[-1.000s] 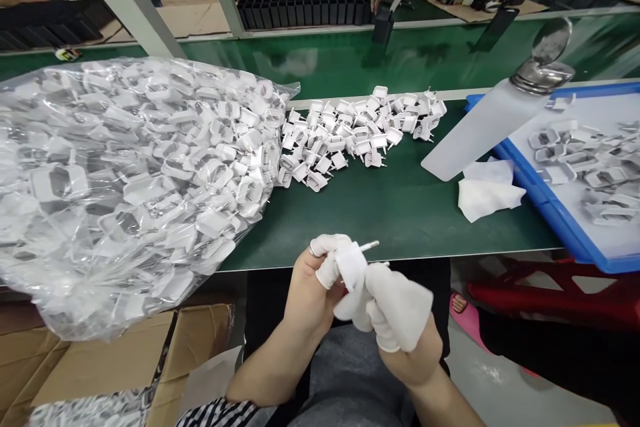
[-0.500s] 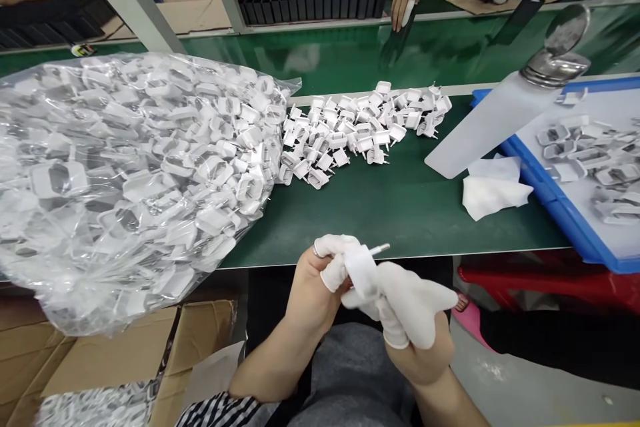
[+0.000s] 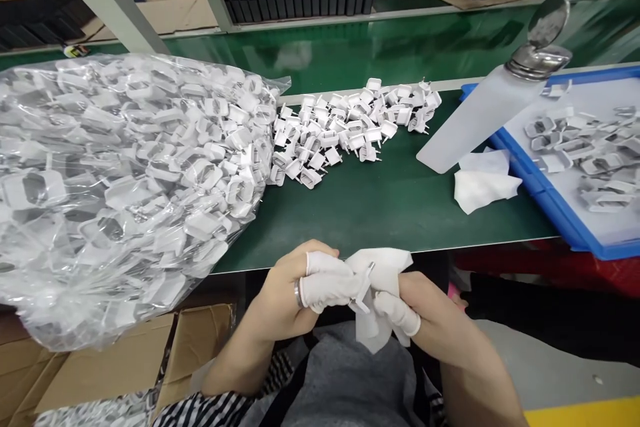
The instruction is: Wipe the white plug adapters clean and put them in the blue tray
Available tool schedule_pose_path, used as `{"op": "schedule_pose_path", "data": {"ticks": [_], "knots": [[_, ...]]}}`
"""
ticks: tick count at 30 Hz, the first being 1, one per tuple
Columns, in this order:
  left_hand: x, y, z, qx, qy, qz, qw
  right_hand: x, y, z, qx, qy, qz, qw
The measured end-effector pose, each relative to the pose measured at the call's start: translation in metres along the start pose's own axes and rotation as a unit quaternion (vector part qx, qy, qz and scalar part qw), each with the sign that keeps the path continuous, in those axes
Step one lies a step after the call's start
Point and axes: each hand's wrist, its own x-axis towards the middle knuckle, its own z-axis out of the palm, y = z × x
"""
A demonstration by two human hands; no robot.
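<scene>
I'm watching the left hand point(image 3: 285, 293), fingers closed, pinch a white plug piece point(image 3: 365, 290) by the green bench's point(image 3: 320, 223) near edge; the right hand point(image 3: 425, 313) clasps white cloth point(image 3: 383, 273) against it.

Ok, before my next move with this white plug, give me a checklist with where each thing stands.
1. Plug held in the left hand: ok.
2. Cloth in the right hand, up against the plug: ok.
3. Plug free of marks: cannot tell, fingers and cloth cover much of it.
4. Spare cloth on the table: ok.
5. Bottle lid closed: not ok, it stands up.
6. Bare space in the blue tray: ok, beside its plugs.
</scene>
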Motion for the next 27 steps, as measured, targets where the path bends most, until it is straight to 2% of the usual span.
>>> {"op": "schedule_pose_path", "data": {"ticks": [1,3,6,9,11,14,17,19,21,22,24,26,27], "knots": [[0.001,0.003,-0.003,-0.005,-0.014,-0.009,1.000,0.001,0.002,-0.002,0.086,-0.011,0.008,0.996],[0.003,0.008,-0.005,-0.009,-0.024,-0.012,1.000,0.002,0.005,0.001,0.241,0.013,0.048,0.969],[0.004,0.010,-0.003,-0.010,-0.010,-0.005,1.000,0.001,0.001,0.013,0.416,0.089,0.124,0.896],[0.003,0.006,0.003,-0.019,0.010,0.008,1.000,0.001,-0.007,0.024,0.507,0.175,0.159,0.829],[0.002,0.003,0.006,-0.013,0.021,0.023,0.999,0.003,-0.008,0.027,0.525,0.199,0.162,0.812],[0.002,0.000,0.007,0.008,0.016,0.029,0.999,0.006,-0.004,0.022,0.496,0.178,0.145,0.838],[0.005,0.000,0.003,-0.001,-0.046,0.027,0.999,0.005,-0.001,0.011,0.450,0.080,0.144,0.878],[0.008,0.000,-0.001,0.001,-0.098,0.032,0.995,0.003,-0.003,0.003,0.377,0.013,0.141,0.915],[0.009,-0.002,-0.004,0.009,-0.130,0.052,0.990,0.000,-0.005,-0.006,0.260,-0.017,0.107,0.960],[0.009,-0.003,-0.005,0.007,-0.131,0.059,0.990,-0.003,-0.006,-0.010,0.199,-0.017,0.077,0.977],[0.007,-0.005,-0.007,-0.010,-0.097,0.054,0.994,-0.009,-0.007,-0.017,0.111,0.016,0.023,0.993],[0.004,-0.007,-0.007,-0.021,-0.049,0.035,0.998,-0.015,-0.005,-0.021,0.095,0.119,0.009,0.988],[0.002,-0.007,-0.007,-0.019,-0.029,0.031,0.999,-0.017,-0.004,-0.021,0.114,0.181,0.018,0.977]]}}
